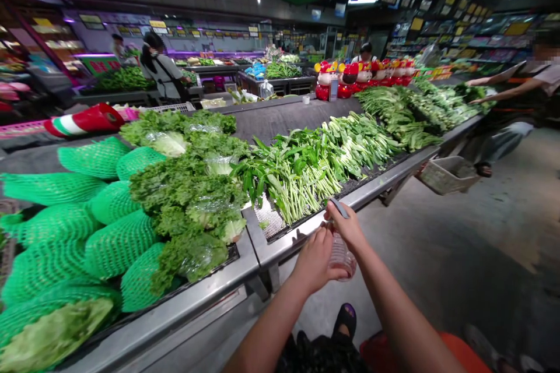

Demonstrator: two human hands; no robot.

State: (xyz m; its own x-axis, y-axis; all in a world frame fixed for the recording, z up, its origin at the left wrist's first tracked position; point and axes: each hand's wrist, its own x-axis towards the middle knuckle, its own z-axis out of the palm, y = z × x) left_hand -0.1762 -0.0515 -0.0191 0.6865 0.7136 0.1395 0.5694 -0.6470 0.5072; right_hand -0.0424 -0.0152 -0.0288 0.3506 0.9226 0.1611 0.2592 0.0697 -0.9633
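My left hand is wrapped round the body of a small clear plastic bottle, held upright just in front of the stall's metal edge. My right hand is closed over the bottle's top, with a flat grey object between its fingers. Bunches of green-stemmed leafy vegetables lie on the stall right behind my hands. Lettuce heads are piled to the left of them.
Produce in green foam nets fills the stall's left end. A person at the far right reaches over the greens, with a basket hanging by the stall. Another person stands at the back. An orange object lies by my feet.
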